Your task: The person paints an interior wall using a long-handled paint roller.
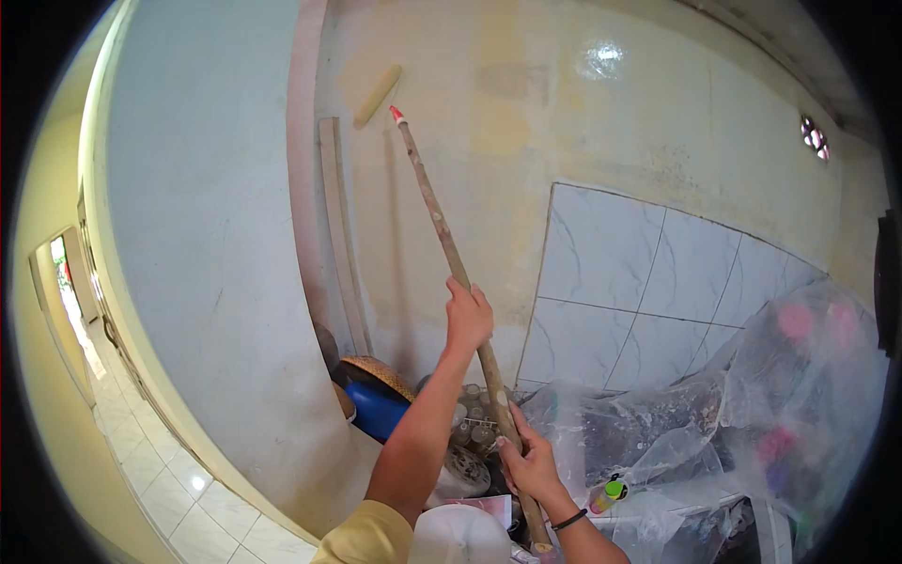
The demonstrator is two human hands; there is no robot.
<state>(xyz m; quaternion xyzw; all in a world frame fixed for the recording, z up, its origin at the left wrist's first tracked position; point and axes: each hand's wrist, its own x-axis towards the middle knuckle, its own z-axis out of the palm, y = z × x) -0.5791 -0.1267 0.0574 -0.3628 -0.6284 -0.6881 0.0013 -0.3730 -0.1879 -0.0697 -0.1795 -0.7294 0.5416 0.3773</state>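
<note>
A paint roller (378,96) with a yellowish sleeve lies against the upper part of the cream wall (460,179). Its red handle end joins a long wooden pole (437,221), which slants down toward me. Midway along the pole, my left hand (468,315) is wrapped round it. Lower down, my right hand (532,462), with a dark band at the wrist, also grips the pole, close to its near end.
Translucent plastic sheeting (658,423) covers things at the right, below white wall tiles (601,249). A bottle with a green cap (614,490) lies there. Glass jars (477,418), a blue container (376,410) and a woven basket (381,372) crowd the corner. A wooden strip (343,235) leans on the wall.
</note>
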